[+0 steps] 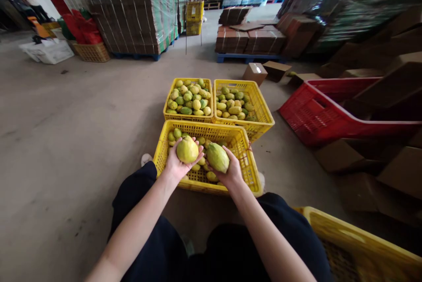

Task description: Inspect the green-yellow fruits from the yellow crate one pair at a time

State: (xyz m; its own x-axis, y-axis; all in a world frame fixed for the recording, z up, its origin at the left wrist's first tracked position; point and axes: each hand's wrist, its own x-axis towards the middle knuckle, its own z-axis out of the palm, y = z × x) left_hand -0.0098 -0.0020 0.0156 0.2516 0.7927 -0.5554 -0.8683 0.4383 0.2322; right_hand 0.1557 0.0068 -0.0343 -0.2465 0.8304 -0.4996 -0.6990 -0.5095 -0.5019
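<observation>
A yellow papaya (187, 150) rests in my left hand (178, 163), palm up with the fingers curled beneath and beside it. My right hand (232, 171) is wrapped round a greener, longer papaya (218, 157). Both fruits are held side by side, apart from each other, above the near yellow crate (204, 127). Inside that crate lie several more papayas (211, 176), partly hidden by my hands. Just beyond it stand a left crate (188, 117) heaped with papayas (194, 90) and a right crate (263, 113) that is partly filled.
A red crate (303, 113) holding cardboard stands to the right, among loose boxes (346, 154). Another yellow crate (362, 238) is at my lower right. Wrapped pallet stacks (128, 9) and flattened cartons (250, 40) on a blue pallet stand farther back.
</observation>
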